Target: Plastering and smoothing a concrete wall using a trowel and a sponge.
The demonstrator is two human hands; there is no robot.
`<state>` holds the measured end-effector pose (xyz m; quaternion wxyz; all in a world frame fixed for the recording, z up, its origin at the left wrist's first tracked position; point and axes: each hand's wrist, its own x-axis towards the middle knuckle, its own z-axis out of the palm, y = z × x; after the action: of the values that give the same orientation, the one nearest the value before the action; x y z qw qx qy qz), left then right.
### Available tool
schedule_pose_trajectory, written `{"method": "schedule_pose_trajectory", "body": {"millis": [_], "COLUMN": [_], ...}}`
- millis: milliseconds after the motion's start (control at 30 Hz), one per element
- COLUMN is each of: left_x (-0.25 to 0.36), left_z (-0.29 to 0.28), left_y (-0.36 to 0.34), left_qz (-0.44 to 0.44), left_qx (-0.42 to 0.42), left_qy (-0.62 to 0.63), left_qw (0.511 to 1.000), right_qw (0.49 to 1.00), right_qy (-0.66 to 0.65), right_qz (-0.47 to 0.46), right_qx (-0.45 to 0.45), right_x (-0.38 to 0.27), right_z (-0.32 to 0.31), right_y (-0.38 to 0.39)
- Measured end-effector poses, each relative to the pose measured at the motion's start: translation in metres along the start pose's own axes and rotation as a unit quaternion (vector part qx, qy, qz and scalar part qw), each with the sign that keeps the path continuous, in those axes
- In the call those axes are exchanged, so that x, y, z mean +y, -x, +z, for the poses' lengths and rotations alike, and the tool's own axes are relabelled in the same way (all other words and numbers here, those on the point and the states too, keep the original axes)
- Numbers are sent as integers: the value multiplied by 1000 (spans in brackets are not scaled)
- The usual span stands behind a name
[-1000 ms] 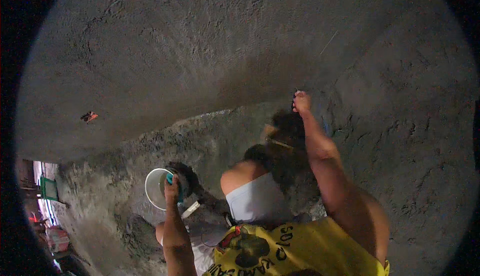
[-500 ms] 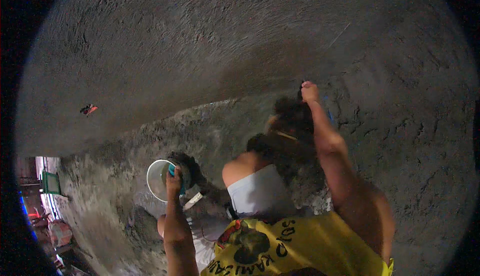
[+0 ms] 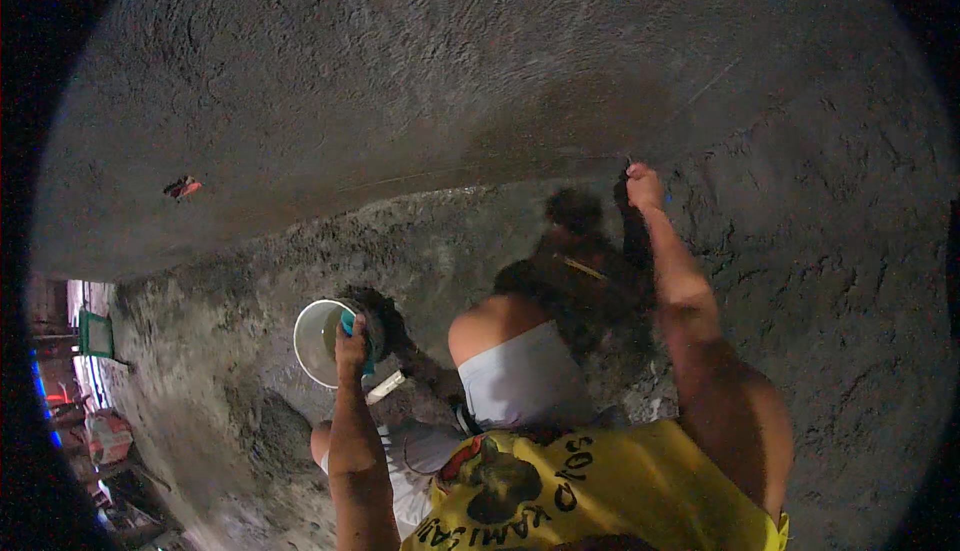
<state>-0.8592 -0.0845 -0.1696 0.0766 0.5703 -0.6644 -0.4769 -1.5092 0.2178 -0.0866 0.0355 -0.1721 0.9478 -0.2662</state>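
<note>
Yellow printed shirt [image 3: 640,481], pale shorts [image 3: 525,376]

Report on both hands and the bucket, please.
Left hand closed on teal item at white bucket; right hand closed on mostly hidden dark item near edge of smooth grey surface; bent knee between them.

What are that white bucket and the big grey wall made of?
The white bucket looks like plastic, probably smooth, judging by its pale, even rim. The grey wall seems to be cement plaster, matte and rough, with ridges and swirl marks across it.
</note>
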Motion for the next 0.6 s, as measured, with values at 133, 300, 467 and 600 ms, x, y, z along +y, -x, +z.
{"method": "schedule_pose_trajectory", "body": {"millis": [133,300,467,600], "left_x": [8,74,32,7], "left_z": [-19,-1,-25,-40], "left_y": [13,32,23,6], "left_qz": [96,-57,-37,-51], "left_qx": [64,43,38,60], "left_qy": [-111,-54,7,-8], "left_qw": [987,996,999,997], "right_qw": [997,979,988,924], "right_qy": [-39,145,-111,-226], "right_qz": [0,-97,16,-98], "right_qx": [64,108,-102,-291], "right_x": [-14,8,-42,-87], "right_z": [15,-15,-12,6], "right_y": [1,-2,68,131]}}
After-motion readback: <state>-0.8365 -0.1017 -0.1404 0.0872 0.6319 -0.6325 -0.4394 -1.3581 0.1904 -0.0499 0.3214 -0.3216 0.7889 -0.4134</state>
